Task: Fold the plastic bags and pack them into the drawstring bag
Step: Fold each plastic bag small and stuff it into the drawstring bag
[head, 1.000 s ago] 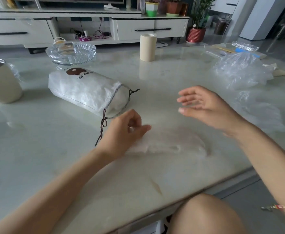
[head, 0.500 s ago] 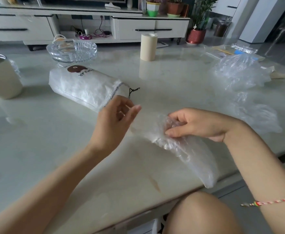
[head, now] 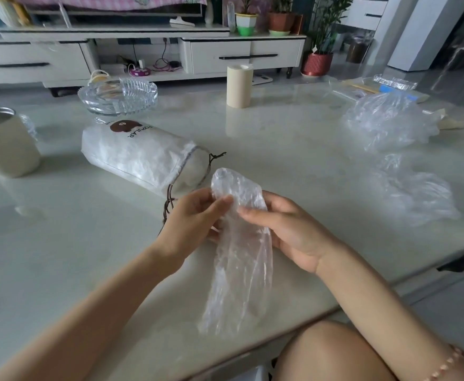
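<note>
Pale bench (head: 280, 149): drawstring bag (head: 142, 155) lies on its side, mouth open, seemingly part-filled. Left hand (head: 195, 215) and right hand (head: 294, 232) both pinch one plastic bag (head: 239, 270) near it, gathered lengthwise, folding judged unfinished. Two crumpled bags (head: 387, 122) at right lie unfolded.

a pale, glossy marble table (head: 280, 138) fills the foreground; behind it a long, low white cabinet (head: 242, 52) with dark handles; potted plants (head: 316, 63) at its right end; grey floor (head: 451, 303); soft daylight.
</note>
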### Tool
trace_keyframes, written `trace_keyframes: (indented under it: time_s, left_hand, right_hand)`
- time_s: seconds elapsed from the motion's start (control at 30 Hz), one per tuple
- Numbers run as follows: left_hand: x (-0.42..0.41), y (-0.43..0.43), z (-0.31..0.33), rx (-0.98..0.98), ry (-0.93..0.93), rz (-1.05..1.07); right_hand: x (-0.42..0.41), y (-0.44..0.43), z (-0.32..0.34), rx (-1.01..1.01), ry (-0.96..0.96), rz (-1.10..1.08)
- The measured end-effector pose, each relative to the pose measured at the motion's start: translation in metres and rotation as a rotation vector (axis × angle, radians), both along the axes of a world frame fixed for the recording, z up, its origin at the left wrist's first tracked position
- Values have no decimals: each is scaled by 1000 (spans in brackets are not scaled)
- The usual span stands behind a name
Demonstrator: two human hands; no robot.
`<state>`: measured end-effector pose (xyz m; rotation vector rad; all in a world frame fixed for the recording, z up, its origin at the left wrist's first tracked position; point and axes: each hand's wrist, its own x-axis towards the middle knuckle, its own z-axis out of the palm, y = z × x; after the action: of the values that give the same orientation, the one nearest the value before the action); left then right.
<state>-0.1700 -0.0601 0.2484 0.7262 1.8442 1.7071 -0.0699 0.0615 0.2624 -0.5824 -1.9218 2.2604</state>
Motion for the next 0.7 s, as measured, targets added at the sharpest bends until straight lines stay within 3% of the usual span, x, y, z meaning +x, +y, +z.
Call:
trace_keyframes:
  time_s: [0.17, 0.33, 0.43, 0.57, 0.7]
  left_hand:
    - [1, -1, 4, 46, 27, 40]
    - [1, 0, 8, 145, -348, 40]
    - [4, -2, 13, 135, -545, -99]
    - [13, -6, 15, -5, -484, -324]
    - [11, -8, 13, -24, -436, -253]
  right_hand:
    - [-6, 1, -8, 12, 66, -163]
    - [-1, -1, -9, 160, 147, -155]
    - [-2, -3, -9, 255, 218, -178]
    - [-1, -4, -7, 442, 282, -232]
    - [8, 1, -2, 567, 301, -202]
